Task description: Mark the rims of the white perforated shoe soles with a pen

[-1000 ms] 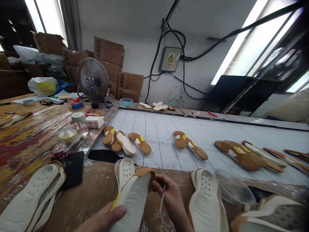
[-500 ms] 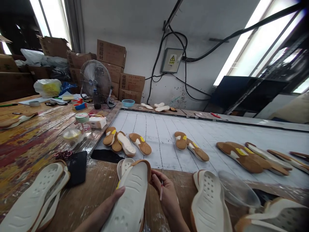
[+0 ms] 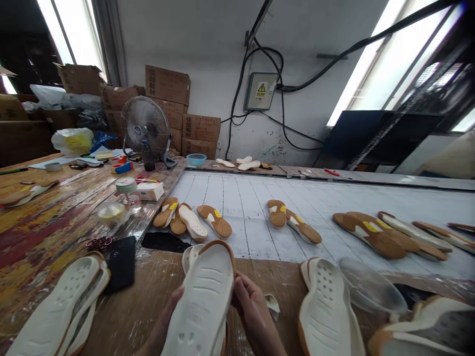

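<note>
A white shoe sole (image 3: 202, 306) with a tan rim is held upright in front of me, its underside facing me. My left hand (image 3: 167, 316) grips its left edge, thumb up along the side. My right hand (image 3: 250, 311) is closed on its right edge, fingers wrapped behind the rim. The pen seen earlier in the right hand does not show. Another white sole (image 3: 191, 257) lies just behind the held one on the wooden table (image 3: 144, 306).
More white soles lie at the left (image 3: 55, 306) and right (image 3: 326, 311). A clear sole-shaped piece (image 3: 371, 287) lies at the right. Brown soles (image 3: 367, 232) sit on the white conveyor belt (image 3: 334, 202). A black phone (image 3: 120, 262), a fan (image 3: 144, 123) and cardboard boxes (image 3: 166, 84) stand at the left.
The sole has been turned from tilted to upright and square to me. My right hand went from holding a pen beside it to gripping its right edge.
</note>
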Motion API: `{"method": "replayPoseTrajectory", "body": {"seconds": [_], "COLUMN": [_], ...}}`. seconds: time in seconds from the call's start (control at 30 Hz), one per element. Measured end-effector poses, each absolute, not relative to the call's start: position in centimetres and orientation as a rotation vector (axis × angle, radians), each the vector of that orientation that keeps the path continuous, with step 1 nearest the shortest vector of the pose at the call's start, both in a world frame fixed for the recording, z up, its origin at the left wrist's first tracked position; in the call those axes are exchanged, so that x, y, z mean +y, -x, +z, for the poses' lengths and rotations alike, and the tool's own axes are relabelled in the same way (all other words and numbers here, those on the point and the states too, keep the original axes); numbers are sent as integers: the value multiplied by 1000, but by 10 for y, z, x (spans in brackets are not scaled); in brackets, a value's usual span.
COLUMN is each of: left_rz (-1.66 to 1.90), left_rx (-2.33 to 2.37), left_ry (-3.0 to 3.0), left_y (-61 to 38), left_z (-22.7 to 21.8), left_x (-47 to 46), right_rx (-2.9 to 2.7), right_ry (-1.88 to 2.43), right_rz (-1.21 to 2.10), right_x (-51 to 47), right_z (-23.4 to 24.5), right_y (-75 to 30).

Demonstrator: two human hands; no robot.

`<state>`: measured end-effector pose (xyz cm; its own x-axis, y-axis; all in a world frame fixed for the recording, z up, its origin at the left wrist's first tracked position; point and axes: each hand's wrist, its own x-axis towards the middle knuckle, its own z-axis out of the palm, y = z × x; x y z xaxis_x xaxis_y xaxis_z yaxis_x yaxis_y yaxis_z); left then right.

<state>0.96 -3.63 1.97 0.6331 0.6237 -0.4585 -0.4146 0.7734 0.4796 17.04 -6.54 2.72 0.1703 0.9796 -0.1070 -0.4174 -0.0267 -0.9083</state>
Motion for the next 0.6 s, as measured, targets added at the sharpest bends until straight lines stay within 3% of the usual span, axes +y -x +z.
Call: {"method": "replayPoseTrajectory", "body": {"seconds": [0.33,0.47,0.6], "left_rz": [659,848,920], "left_rx": [739,855,890], "left_ry": [-506,-757,-934], "left_y": [-6,-8,-13], "left_z": [13,19,27], "left_x": [-42,-34,-23], "right_rx": [-623,-696,-813], "right_ry": [937,987,1190], "right_rz": [1373,1405,1208], "right_x": [-66,-66,-67], "right_z": [32,24,26], "right_y": [-165,-169,-172]}}
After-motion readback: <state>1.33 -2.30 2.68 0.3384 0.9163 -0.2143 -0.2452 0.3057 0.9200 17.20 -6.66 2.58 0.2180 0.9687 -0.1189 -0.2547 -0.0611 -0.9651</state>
